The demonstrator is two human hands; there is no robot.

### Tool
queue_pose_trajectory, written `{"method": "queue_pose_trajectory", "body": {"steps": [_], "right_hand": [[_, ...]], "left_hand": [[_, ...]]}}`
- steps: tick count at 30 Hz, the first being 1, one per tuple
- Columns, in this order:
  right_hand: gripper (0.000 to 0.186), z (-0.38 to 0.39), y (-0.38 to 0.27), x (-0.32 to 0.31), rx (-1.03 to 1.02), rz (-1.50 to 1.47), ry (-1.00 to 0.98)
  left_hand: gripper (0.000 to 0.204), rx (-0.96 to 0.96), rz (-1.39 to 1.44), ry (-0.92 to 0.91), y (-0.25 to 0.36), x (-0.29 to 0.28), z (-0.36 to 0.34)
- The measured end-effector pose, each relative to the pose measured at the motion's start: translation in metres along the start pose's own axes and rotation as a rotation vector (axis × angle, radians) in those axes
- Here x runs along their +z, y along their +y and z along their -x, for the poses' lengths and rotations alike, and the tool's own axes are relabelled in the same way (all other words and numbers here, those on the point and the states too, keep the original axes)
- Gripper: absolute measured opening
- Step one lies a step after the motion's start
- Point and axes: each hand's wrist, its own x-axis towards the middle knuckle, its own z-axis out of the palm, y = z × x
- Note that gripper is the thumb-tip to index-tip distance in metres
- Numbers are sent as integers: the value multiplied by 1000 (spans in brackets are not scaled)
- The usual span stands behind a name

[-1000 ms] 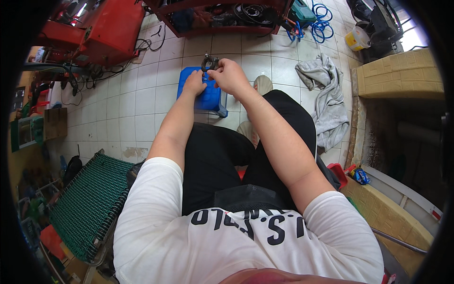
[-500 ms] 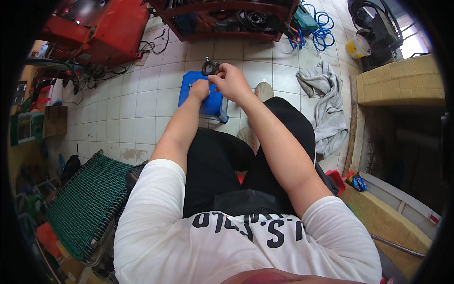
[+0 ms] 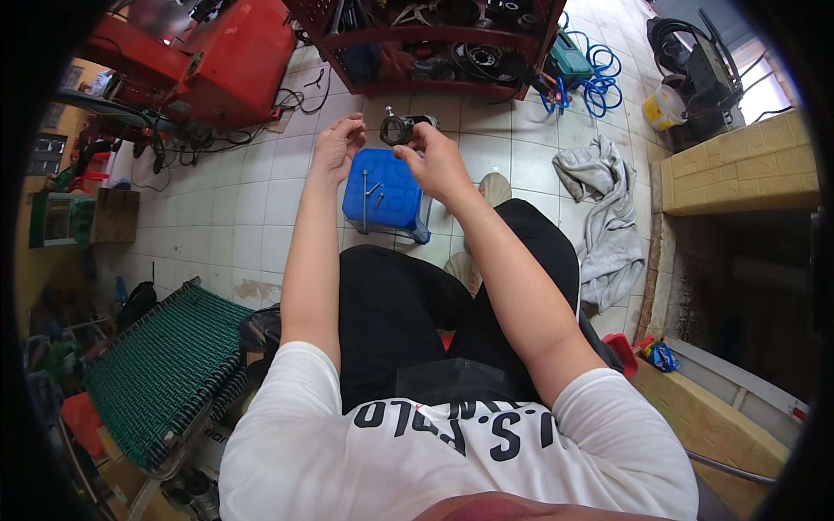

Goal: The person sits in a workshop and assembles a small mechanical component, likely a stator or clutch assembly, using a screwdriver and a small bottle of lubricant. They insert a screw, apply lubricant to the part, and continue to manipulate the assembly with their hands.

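Note:
My right hand [image 3: 434, 163] grips a dark, ring-shaped metal clamp [image 3: 395, 131] between thumb and fingers. A silvery stud stands up from its ring, and part of it is hidden behind my fingers. To the left of the clamp, my left hand [image 3: 334, 149] is raised with its fingers loosely bent and apart; nothing shows in it. Below both hands stands a blue plastic stool [image 3: 395, 187]. On its top lie a long thin bolt [image 3: 365, 201] and two shorter bolts, one of them a small bolt [image 3: 380, 201] near the middle.
Ahead stands a red metal rack [image 3: 417, 89] loaded with parts. Red machinery [image 3: 234, 69] and cables are at far left. Blue hose [image 3: 599, 82] coils beside a teal case [image 3: 569, 59]. A grey cloth [image 3: 599, 208] lies right; a green woven seat [image 3: 165, 365] stands left.
My left hand has lifted off the stool top and moved up and left, uncovering the bolts. The clamp stays in my right hand. The whole view has shifted slightly.

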Motion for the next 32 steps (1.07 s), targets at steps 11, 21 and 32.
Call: {"method": "queue_pose_trajectory", "body": {"steps": [11,21,32], "right_hand": [[23,3,-11,-1,-73,47,48],[23,4,0,0,-189,136,56],[24,6,-4,-2,-82,116,45]], "left_hand": [[17,370,-590,232,23,99,99],[22,448,-867,141,14,88,94],[19,650,-1024,-55,15,82,86]]}}
